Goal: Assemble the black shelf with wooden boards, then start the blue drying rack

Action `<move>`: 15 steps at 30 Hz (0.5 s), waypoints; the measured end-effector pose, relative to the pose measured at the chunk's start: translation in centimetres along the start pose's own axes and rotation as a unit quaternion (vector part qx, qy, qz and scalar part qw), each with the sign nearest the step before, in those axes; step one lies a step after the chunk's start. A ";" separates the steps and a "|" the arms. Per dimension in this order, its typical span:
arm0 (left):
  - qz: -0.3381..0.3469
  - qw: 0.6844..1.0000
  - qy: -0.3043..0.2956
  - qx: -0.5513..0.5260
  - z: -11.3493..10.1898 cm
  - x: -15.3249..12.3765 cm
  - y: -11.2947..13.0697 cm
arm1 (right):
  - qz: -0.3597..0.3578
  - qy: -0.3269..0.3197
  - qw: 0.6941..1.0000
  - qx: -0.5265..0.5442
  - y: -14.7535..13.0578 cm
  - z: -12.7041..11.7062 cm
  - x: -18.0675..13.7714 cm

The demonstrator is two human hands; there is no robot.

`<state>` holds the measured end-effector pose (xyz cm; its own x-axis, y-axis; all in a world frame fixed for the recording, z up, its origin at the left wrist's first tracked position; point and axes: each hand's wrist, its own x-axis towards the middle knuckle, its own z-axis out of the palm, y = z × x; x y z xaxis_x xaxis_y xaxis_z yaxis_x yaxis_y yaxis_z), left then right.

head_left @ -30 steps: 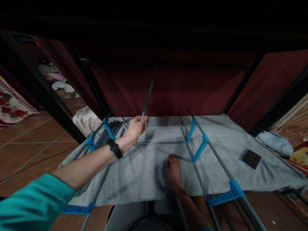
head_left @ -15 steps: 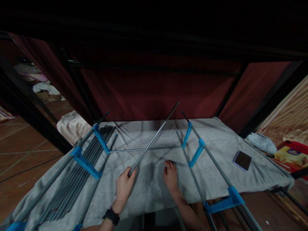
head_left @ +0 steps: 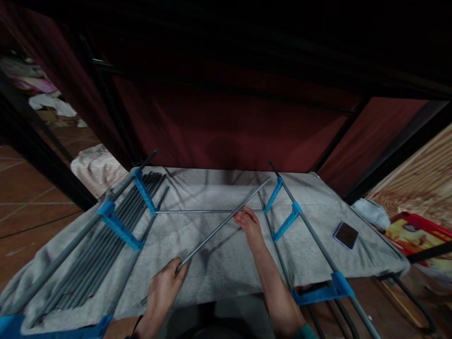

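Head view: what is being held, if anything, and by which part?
The left hand grips a gray rod toward its near end. The right hand is farther along it; whether it touches cannot be told.

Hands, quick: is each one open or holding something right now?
Left hand: closed, holding a thin grey rod.
Right hand: open, fingers at the rod; whether they touch it cannot be told.

This looks like a home, with tiled floor [head_left: 38,188], maroon curtain [head_left: 226,136] and heaped cloths [head_left: 52,104].
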<state>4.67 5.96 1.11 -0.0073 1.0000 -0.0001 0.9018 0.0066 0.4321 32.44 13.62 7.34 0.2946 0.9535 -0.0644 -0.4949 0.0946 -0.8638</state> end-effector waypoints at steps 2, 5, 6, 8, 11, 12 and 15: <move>-0.008 1.000 -0.014 0.014 -0.1 -0.3 -0.4 | 0.009 -0.002 1.000 0.009 -0.4 -0.2 0.4; -0.010 0.999 -0.013 0.027 -0.4 -0.9 -1.1 | 0.012 -0.005 1.000 0.004 -1.1 -0.7 1.4; -0.008 0.999 -0.009 0.031 -0.6 -1.1 -1.4 | 0.010 -0.002 1.000 -0.003 -1.4 -0.9 1.8; -0.003 0.999 -0.002 0.038 -1.0 -1.5 -2.0 | 0.007 0.013 1.000 -0.016 -1.9 -1.4 2.6; 0.010 0.998 0.013 0.055 -1.8 -2.0 -2.5 | 0.015 0.031 0.999 -0.030 -2.1 -2.2 3.2; 0.012 0.998 0.024 0.065 -2.1 -2.1 -2.6 | 0.022 0.033 0.999 -0.031 -1.9 -2.6 3.2; 0.010 0.994 0.051 0.091 -2.9 -2.3 -2.6 | 0.045 0.040 0.998 -0.022 -0.6 -4.1 2.6</move>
<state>1.09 3.66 2.61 -0.0236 0.9945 0.1023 0.9657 -0.0038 0.2597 36.85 14.90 5.63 0.3156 0.9314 -0.1815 -0.4866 -0.0054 -0.8736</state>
